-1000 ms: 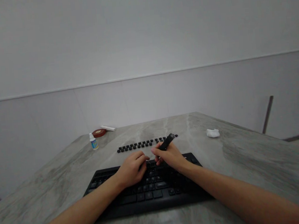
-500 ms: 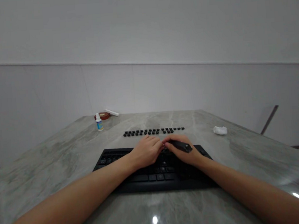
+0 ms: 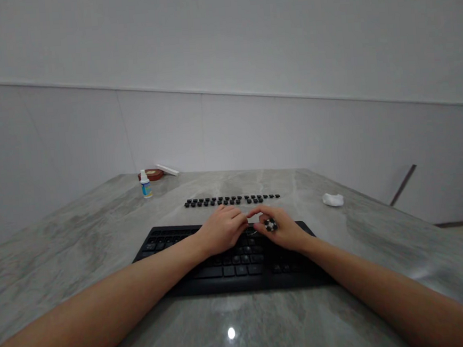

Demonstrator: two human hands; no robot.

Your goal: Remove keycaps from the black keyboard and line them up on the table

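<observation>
A black keyboard [image 3: 240, 285] lies on the table under both hands, with part of its top rows hidden by them. My left hand [image 3: 224, 228] rests over its upper middle, fingers curled together; whether they pinch anything is hidden. In my right hand [image 3: 282, 231] is a dark-handled tool [image 3: 271, 224], its black-and-white patterned end pointing toward me. A thin, light curved line shows below the right fingertips, too small to make out. My two hands' fingertips almost meet. Beyond them, small black keycaps [image 3: 225, 200] lie in two rows.
A small white bottle [image 3: 146, 185] with a blue-and-yellow label stands at the back left. Behind it are a reddish-brown round object [image 3: 154, 174] and a white strip [image 3: 167, 169]. A crumpled white wad [image 3: 333, 200] lies to the right on the marbled table [image 3: 307, 317].
The tool in my right hand has turned from lying sideways to pointing its end at me. My right index finger has stretched toward the left hand. The view has shifted slightly.
</observation>
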